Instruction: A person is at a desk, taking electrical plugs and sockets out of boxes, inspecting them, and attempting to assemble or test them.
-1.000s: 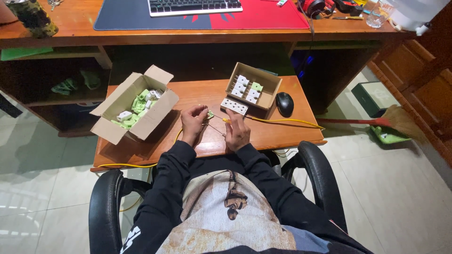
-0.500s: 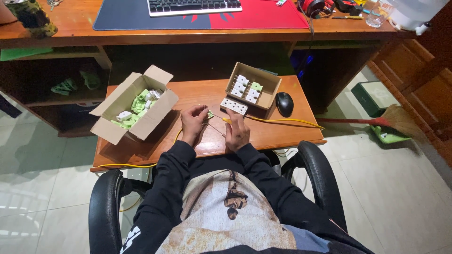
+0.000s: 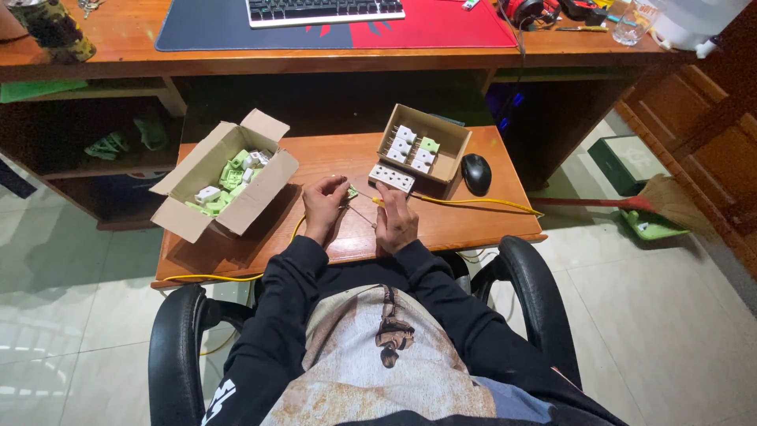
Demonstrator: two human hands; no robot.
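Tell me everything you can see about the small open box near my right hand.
The small cardboard box is brown, shallow and open-topped, standing on the low wooden table beside a black mouse. Inside lie several small white blocks and one pale green one. A white perforated strip leans against its near edge, just beyond the right hand. A yellow cable runs past its front.

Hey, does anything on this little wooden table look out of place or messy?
Mostly tidy. The odd bit is the yellow cable: it trails across the table and hangs off both edges. The big cardboard box sits askew, one corner over the table's left edge.
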